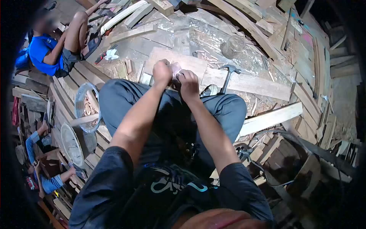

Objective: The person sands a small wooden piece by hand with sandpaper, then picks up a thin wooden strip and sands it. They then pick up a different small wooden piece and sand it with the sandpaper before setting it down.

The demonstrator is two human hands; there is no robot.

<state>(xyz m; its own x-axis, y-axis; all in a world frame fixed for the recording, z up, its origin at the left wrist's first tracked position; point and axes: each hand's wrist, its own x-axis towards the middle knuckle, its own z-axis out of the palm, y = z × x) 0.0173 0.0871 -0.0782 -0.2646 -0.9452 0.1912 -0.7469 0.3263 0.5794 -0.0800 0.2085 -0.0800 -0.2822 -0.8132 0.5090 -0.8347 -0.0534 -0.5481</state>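
Observation:
Both of my hands are close together over a pale wooden board [196, 65] lying in front of my crossed legs. My left hand [162, 72] is closed like a fist, and what it grips is hidden. My right hand [188, 83] has its fingers curled at the edge of a small, thin pinkish piece [176, 68] between the two hands. Its kind cannot be made out. A claw hammer [228, 76] lies to the right of my right hand, its head on a second plank [251, 86] and its handle toward my knee.
A clear jar [233, 46] stands beyond the hammer among wood shavings. On my left are a bucket [81, 101] with wood scraps and a round basin [71, 144]. A person in blue [47, 53] sits at upper left, another [49, 179] at lower left. Long timbers [248, 28] curve across the back.

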